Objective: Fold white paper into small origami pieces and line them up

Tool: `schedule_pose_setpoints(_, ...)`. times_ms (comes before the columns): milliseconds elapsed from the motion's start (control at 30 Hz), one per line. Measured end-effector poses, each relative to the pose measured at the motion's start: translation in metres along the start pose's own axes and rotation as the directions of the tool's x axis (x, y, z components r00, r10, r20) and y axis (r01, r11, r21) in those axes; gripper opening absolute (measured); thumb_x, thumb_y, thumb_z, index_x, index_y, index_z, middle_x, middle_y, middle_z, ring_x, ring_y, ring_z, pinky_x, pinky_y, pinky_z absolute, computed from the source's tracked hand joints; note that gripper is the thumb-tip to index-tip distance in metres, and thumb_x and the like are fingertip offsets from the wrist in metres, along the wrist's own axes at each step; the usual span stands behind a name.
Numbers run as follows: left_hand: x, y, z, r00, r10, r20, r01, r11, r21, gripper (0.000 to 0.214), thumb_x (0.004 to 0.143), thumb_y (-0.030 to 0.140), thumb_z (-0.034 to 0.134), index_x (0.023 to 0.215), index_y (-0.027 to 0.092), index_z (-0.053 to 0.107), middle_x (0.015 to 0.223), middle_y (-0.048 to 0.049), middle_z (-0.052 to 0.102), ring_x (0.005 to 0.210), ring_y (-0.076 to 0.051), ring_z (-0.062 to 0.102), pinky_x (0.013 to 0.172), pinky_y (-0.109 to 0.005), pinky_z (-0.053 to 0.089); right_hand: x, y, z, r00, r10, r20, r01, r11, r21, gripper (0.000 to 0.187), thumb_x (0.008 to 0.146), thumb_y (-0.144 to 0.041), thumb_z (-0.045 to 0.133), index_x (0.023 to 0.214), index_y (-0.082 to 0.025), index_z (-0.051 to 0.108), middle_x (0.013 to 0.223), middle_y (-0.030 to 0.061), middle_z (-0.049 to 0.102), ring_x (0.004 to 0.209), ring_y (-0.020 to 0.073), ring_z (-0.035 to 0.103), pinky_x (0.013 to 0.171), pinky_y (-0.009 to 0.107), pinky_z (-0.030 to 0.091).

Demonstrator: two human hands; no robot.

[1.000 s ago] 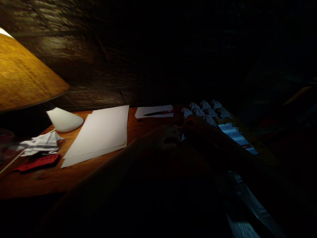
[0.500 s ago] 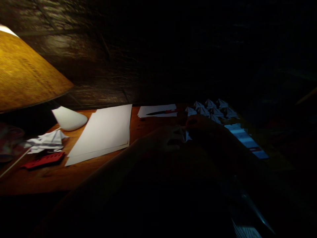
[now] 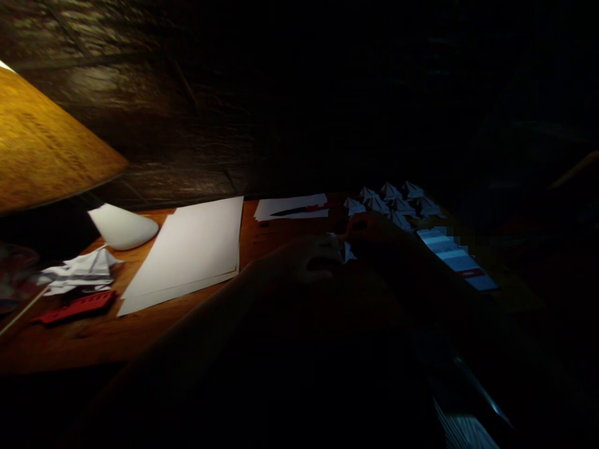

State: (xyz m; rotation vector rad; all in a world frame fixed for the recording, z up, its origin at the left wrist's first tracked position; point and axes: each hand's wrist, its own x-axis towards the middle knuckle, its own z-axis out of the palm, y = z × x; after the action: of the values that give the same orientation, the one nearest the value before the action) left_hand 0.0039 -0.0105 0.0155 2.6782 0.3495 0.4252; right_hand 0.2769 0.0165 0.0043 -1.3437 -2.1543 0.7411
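In dim light, my left hand (image 3: 311,257) and my right hand (image 3: 372,232) meet over the middle of the wooden table. Between their fingertips is a small folded white paper (image 3: 349,251), mostly covered by the hands. The fingers of both hands look closed on it, though shadow hides much of their grip. Just beyond my right hand, several similar folded paper pieces (image 3: 375,204) stand in a cluster, pointed tops up. A lit phone (image 3: 456,257) lies to the right of my right hand.
Large white sheets (image 3: 187,252) lie left of my hands. Behind them a knife (image 3: 299,211) with a red handle rests on smaller paper sheets (image 3: 266,207). At left are a lamp (image 3: 56,143), its white base (image 3: 124,227), a crumpled cloth (image 3: 84,272) and a red object (image 3: 77,307).
The whole view has shifted slightly, so the table's things sit a little further left. Both hands stay together at the folded paper, with small finger movements.
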Motion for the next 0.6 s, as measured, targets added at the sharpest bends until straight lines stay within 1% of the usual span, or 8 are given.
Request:
schedule_pose_setpoints(167, 0.0009, -0.0001, -0.0009, 1.000, 0.010, -0.003, -0.010, 1.000, -0.009, 0.035, 0.093, 0.032, 0.071, 0.127, 0.025, 0.071, 0.133, -0.0125, 0.064, 0.122, -0.030, 0.064, 0.104, -0.050, 0.054, -0.0009, 0.0025, 0.0019, 1.000, -0.004, -0.009, 0.005, 1.000, 0.026, 0.020, 0.083, -0.040, 0.078, 0.085, -0.021, 0.080, 0.091, 0.0054, 0.079, 0.086, 0.0223, 0.071, 0.079, 0.033, 0.053)
schedule_pose_setpoints(233, 0.0009, 0.0002, -0.0005, 1.000, 0.008, -0.002, -0.008, 1.000, -0.009, 0.034, 0.093, 0.032, 0.071, 0.126, 0.025, 0.072, 0.133, -0.0131, 0.064, 0.121, -0.030, 0.064, 0.103, -0.050, 0.054, -0.0009, 0.0027, 0.0024, 1.000, -0.019, -0.008, 0.020, 0.999, 0.040, 0.017, 0.084, -0.038, 0.077, 0.085, -0.021, 0.079, 0.091, 0.0053, 0.079, 0.087, 0.0226, 0.071, 0.080, 0.033, 0.053)
schedule_pose_setpoints(400, 0.0005, 0.0018, 0.0003, 1.000, 0.002, -0.011, -0.002, 1.000, 0.007, 0.031, 0.094, 0.032, 0.070, 0.124, 0.026, 0.075, 0.138, -0.0127, 0.062, 0.128, -0.032, 0.061, 0.108, -0.052, 0.051, -0.0005, 0.0009, 0.0024, 1.000, -0.017, 0.001, 0.017, 0.997, 0.076, 0.016, 0.083, -0.036, 0.075, 0.084, -0.021, 0.078, 0.092, 0.0048, 0.078, 0.088, 0.0224, 0.071, 0.082, 0.034, 0.052)
schedule_pose_setpoints(500, 0.0009, 0.0031, 0.0000, 1.000, 0.004, 0.003, -0.004, 1.000, 0.007, 0.031, 0.094, 0.032, 0.069, 0.124, 0.025, 0.075, 0.137, -0.0127, 0.062, 0.126, -0.031, 0.062, 0.107, -0.050, 0.052, -0.0002, 0.0003, 0.0028, 1.000, -0.016, 0.018, 0.014, 0.997, 0.080, 0.018, 0.083, -0.038, 0.074, 0.085, -0.021, 0.077, 0.091, 0.0047, 0.077, 0.087, 0.0220, 0.071, 0.081, 0.034, 0.051)
schedule_pose_setpoints(600, 0.0014, 0.0036, 0.0001, 1.000, -0.006, 0.003, 0.006, 1.000, 0.013, 0.032, 0.094, 0.033, 0.069, 0.124, 0.024, 0.075, 0.138, -0.0133, 0.061, 0.126, -0.031, 0.062, 0.107, -0.051, 0.052, 0.0002, 0.0006, 0.0037, 0.999, -0.039, 0.014, 0.038, 0.998, 0.055, 0.019, 0.084, -0.039, 0.074, 0.085, -0.021, 0.076, 0.092, 0.0052, 0.076, 0.088, 0.0221, 0.070, 0.082, 0.035, 0.050)
